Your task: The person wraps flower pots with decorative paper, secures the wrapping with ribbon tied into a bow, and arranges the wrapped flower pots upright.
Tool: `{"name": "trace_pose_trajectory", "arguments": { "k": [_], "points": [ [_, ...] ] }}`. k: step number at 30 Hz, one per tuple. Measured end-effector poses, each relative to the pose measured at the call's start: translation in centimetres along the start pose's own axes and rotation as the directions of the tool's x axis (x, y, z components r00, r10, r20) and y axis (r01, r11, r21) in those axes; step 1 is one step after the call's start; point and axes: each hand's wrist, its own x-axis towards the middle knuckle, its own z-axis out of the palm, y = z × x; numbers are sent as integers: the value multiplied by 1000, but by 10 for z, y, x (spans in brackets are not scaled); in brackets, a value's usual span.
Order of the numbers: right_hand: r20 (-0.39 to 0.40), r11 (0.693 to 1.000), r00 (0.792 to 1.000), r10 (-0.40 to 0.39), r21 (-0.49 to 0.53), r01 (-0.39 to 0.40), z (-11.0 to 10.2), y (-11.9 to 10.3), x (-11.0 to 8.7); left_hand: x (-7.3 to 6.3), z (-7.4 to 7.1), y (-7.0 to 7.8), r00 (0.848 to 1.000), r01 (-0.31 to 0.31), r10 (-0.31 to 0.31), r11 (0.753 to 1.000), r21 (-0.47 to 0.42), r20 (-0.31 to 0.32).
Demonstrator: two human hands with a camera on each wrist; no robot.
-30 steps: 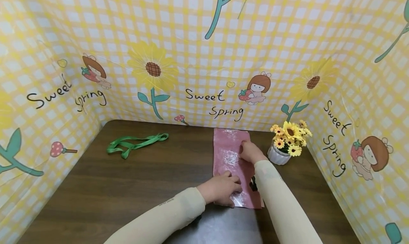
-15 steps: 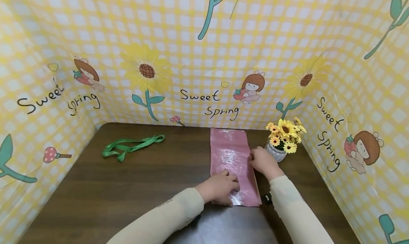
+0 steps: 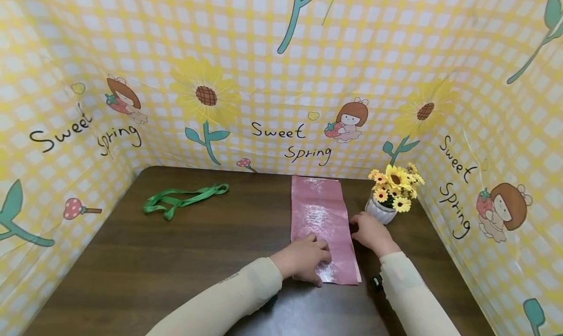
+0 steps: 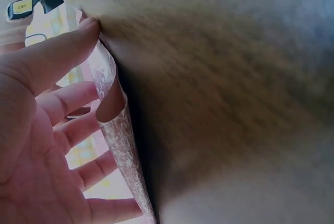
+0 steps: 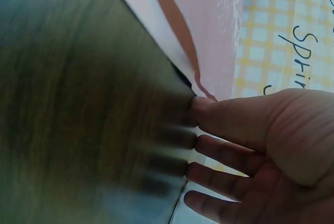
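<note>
1. Pink sheet [image 3: 325,231] lies flat on the brown wood-grained worktop [image 3: 198,253], left of the white flowerpot [image 3: 379,213] and near it, one long edge facing that pot.
2. Left hand [image 3: 304,259], further left of the flowerpot and nearer the person, rests with spread fingers on the sheet's near part; the left wrist view shows a stretch of the sheet's edge curling up beside those fingers.
3. Right hand [image 3: 371,233] sits between the sheet and the flowerpot, just beside that pot, fingers apart and pinching nothing; whether its thumb touches the sheet's edge, I cannot tell.
4. Yellow flowers [image 3: 397,179] fill the flowerpot, which stands upright.
5. Green ribbon [image 3: 181,202] lies in loose loops well to the left of the flowerpot.
6. Yellow-and-white checked backdrop [image 3: 272,92], printed with sunflowers and "Sweet Spring", hangs behind the flowerpot.
</note>
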Motion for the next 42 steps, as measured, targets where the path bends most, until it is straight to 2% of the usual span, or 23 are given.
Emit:
{"name": "trace_pose_trajectory", "arguments": {
  "k": [6,10,15,20,25,31,42],
  "points": [
    [34,999,999,-29,36,28,-3,3,-1,-1,0,1,1000,4,-4,1000,18,4],
    [50,989,991,-126,80,122,-7,11,-1,-1,2,2,1000,6,-6,1000,16,7],
    [4,956,962,-271,114,269,-6,17,0,-1,4,1,1000,0,0,1000,30,3],
    [-59,936,944,-325,122,330,-2,19,0,1,4,-1,1000,-1,1,999,42,4],
    [-22,925,931,-365,109,365,3,21,-1,0,3,0,1000,5,-6,999,44,5],
    [23,893,893,-449,36,448,4,18,-2,-3,1,3,1000,9,-9,999,54,-7],
    [21,914,914,-406,1,406,6,16,-1,-4,3,4,1000,22,-21,998,57,-18]
  ]
}}
